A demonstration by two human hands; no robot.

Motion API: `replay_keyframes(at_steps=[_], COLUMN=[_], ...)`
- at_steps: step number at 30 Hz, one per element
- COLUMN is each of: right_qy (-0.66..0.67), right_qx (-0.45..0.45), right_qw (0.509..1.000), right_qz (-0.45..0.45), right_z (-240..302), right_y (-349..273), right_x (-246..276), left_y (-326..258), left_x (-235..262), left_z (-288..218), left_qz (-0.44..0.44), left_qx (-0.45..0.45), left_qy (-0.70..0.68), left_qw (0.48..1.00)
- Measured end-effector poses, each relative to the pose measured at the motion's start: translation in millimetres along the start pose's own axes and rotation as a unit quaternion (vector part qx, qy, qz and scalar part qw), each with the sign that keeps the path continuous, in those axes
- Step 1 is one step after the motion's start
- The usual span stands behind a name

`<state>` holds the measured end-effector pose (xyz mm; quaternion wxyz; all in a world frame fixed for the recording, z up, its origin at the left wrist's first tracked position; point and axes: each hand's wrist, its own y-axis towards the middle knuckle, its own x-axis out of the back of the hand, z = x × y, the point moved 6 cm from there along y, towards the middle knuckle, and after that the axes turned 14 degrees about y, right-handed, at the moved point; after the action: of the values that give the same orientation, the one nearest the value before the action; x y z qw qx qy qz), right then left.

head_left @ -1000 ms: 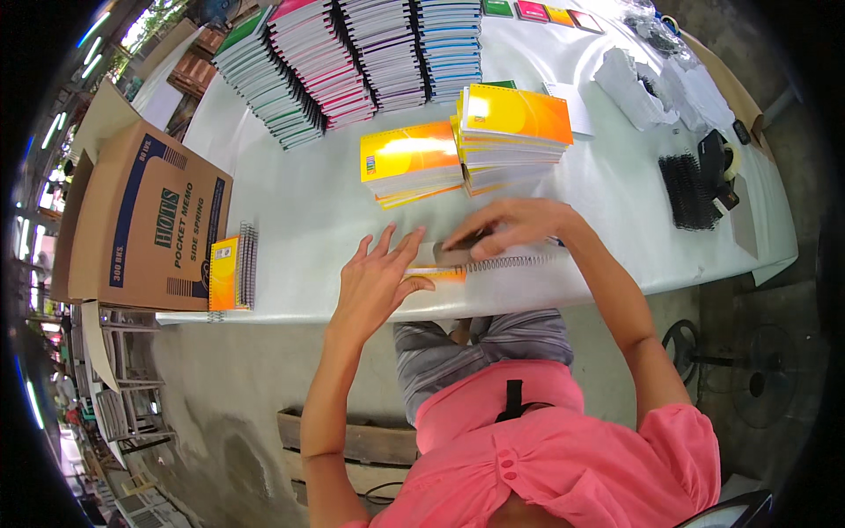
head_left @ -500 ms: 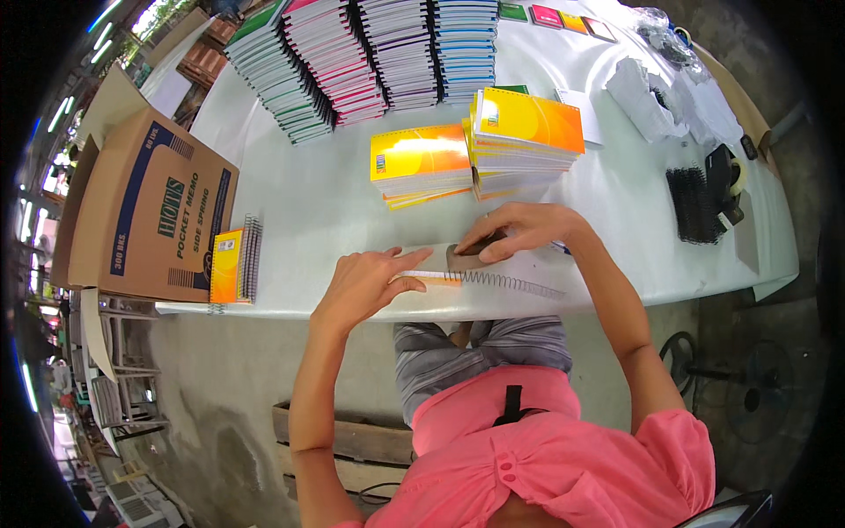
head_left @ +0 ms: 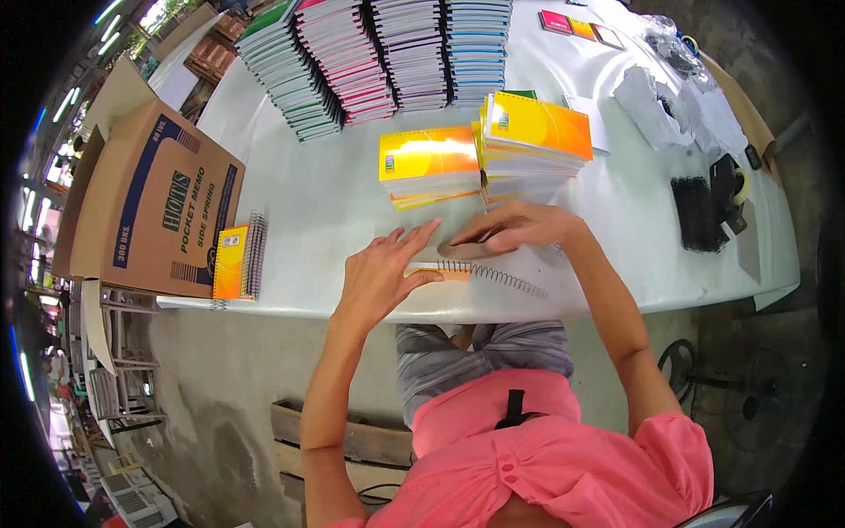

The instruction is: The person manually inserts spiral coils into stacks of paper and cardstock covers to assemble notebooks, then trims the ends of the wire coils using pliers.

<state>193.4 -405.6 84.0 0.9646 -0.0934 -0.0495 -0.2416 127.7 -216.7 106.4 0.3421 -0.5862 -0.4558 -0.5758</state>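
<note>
A small notepad (head_left: pixel 453 274) with an orange cover is near the table's front edge, its punched edge turned up. My left hand (head_left: pixel 378 275) holds its left end, thumb along the near side and fingers stretched away. A dark wire spiral (head_left: pixel 506 279) runs through part of the punched edge, and its loose tail curves out to the right. Just beyond, my right hand (head_left: pixel 524 227) is closed on a flat grey-brown piece (head_left: pixel 459 250), whose kind I cannot make out. That piece sits close to the coil; whether they touch is unclear.
Yellow-orange notepad stacks (head_left: pixel 429 167) stand ahead, before tall stacks of spiral notebooks (head_left: pixel 407 66). At left are an open carton (head_left: pixel 172 202) and bound orange notepads (head_left: pixel 233 264). Black wire coils (head_left: pixel 694 214), a tape dispenser (head_left: pixel 729 189) and plastic wrapping (head_left: pixel 651 106) lie right.
The grey-brown piece in my right hand has moved up and away from the notepad. My left fingers have lifted and spread farther. More of the coil now lies along the punched edge.
</note>
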Motion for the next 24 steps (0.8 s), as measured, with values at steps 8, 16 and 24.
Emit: replay_keyframes(at_steps=[8,16,24], right_qy=[0.208,0.074,0.144], right_qx=[0.095,0.063,0.110], right_qw=[0.973,0.994,0.982], right_qz=[0.035,0.049,0.056], right_z=[7,8,15], right_y=[9,28,39], right_x=[0,-1,-6], left_y=[-7,-13,-20], left_x=[9,-20,-48], left_z=[6,35,46], left_qz=[-0.040,-0.088,-0.130], left_qx=[0.034,0.157,0.152], left_qy=[0.012,-0.316,-0.506], left_qw=[0.999,0.931,0.839])
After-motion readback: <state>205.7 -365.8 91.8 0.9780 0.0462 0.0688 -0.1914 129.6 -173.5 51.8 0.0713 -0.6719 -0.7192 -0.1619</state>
